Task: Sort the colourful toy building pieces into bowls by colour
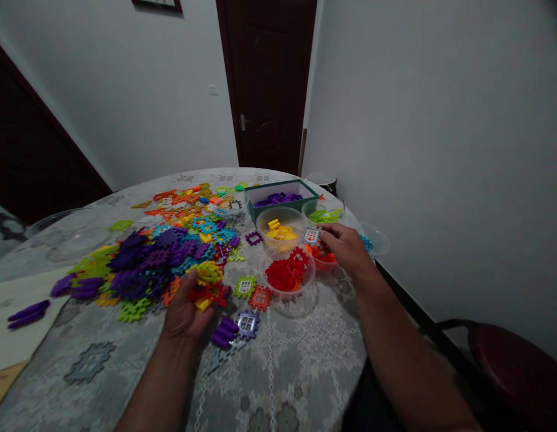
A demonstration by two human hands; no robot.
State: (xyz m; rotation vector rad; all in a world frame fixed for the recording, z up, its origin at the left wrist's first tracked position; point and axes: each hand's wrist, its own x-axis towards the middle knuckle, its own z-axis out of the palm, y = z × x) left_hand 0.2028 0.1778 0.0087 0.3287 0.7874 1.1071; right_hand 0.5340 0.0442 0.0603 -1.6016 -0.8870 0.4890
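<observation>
My right hand (345, 249) is above the table's far right, its fingertips pinching a small white-and-red plastic window piece (311, 236). It sits just over a clear bowl of orange-red pieces (322, 258). My left hand (186, 309) lies at the near edge of a large heap of multicoloured interlocking plastic pieces (170, 252), touching red and yellow ones (206, 297). Its fingertips are hidden among them. A clear bowl of red pieces (287, 273) stands between my hands, and a purple piece with a window (247, 324) lies near my left hand.
The round table (278, 372) has a lace-patterned cloth. Beyond my hands are a teal box of purple pieces (282, 198), clear bowls of yellow (280, 231), green (323, 213) and blue (373, 241) pieces. A dark red stool (512, 360) stands at right.
</observation>
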